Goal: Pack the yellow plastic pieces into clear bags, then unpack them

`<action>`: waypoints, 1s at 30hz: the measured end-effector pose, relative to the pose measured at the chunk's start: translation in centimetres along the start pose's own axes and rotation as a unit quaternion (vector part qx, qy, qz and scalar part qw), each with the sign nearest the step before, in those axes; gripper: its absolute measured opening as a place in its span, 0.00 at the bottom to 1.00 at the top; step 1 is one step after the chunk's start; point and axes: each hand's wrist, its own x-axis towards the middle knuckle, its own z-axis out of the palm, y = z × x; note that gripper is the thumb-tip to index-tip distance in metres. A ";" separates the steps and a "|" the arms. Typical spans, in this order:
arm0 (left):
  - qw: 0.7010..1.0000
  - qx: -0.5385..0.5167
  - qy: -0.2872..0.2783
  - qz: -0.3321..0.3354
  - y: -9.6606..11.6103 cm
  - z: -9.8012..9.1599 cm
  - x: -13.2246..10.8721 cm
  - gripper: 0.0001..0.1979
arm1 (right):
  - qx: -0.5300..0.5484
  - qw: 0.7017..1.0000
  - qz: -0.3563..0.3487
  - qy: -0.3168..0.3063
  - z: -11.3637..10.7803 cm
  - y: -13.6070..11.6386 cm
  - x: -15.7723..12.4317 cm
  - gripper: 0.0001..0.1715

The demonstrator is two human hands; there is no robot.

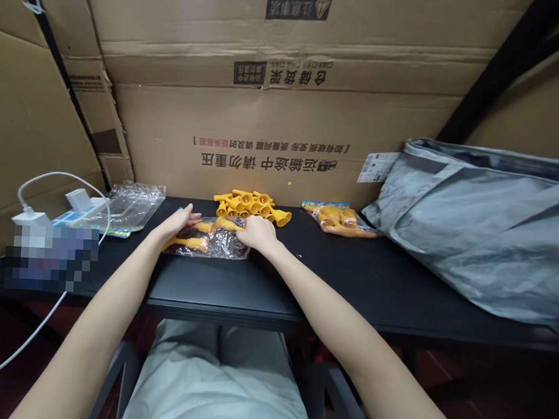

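Observation:
A clear plastic bag [228, 247] lies crinkled on the black table in front of me, with a few yellow horn-shaped plastic pieces [194, 244] in it. At its left end, my left hand [179, 222] is closed on the plastic, thumb raised; the fingertips are partly hidden. My right hand [258, 235] makes a fist at the bag's right end, gripping the film. One yellow piece's narrow tip reaches the right fingers; whether they pinch it too, I cannot tell. Just behind the bag is a pile of loose yellow horn-shaped pieces [249, 203], flared mouths mostly facing me.
A filled bag of yellow pieces [337, 220] lies at the right rear. Flat clear bags [136, 205] lie at left, near a white charger [32, 225] with a cable and a blurred-out patch. A large grey bag [475, 226] stands right. Cardboard [284, 119] walls the back.

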 end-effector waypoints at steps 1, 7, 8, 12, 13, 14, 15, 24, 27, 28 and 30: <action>1.000 0.001 0.002 0.002 0.0 -0.1 0.0 0.29 | 0.002 1.000 0.001 -0.001 0.0 0.1 0.1 0.18; 1.000 0.005 -0.002 -0.002 -0.4 -0.5 0.4 0.31 | 0.012 1.000 0.006 -0.004 0.0 0.5 0.4 0.17; 1.000 0.004 -0.002 -0.003 -0.5 -0.5 0.5 0.31 | 0.010 1.000 0.003 -0.005 0.0 0.6 0.4 0.17; 0.997 -0.016 0.058 0.043 -1.0 -0.1 1.1 0.28 | -0.009 0.999 -0.048 -0.021 0.0 0.4 0.1 0.14; 0.994 -0.022 0.089 0.067 -1.2 -0.1 1.4 0.27 | -0.011 0.998 -0.065 -0.024 0.0 0.4 0.1 0.14; 0.988 -0.026 0.120 0.090 -1.5 0.0 1.8 0.26 | -0.011 0.996 -0.079 -0.026 0.2 0.4 0.0 0.13; 0.984 -0.028 0.143 0.106 -1.7 0.0 2.1 0.26 | -0.009 0.995 -0.092 -0.026 0.4 0.4 0.0 0.13; 0.977 -0.070 0.168 0.112 -1.5 0.8 2.2 0.26 | 0.228 0.952 -0.204 0.024 3.6 0.1 1.1 0.24; 0.974 -0.073 0.182 0.116 -1.2 1.1 1.9 0.26 | 0.306 0.921 -0.237 0.047 4.8 0.1 1.7 0.31; 0.973 -0.074 0.183 0.118 -1.3 1.1 2.0 0.27 | 0.322 0.915 -0.238 0.050 5.1 0.0 1.8 0.32; 0.973 -0.073 0.182 0.123 -1.4 1.0 2.2 0.27 | 0.343 0.911 -0.222 0.060 5.6 0.0 1.9 0.32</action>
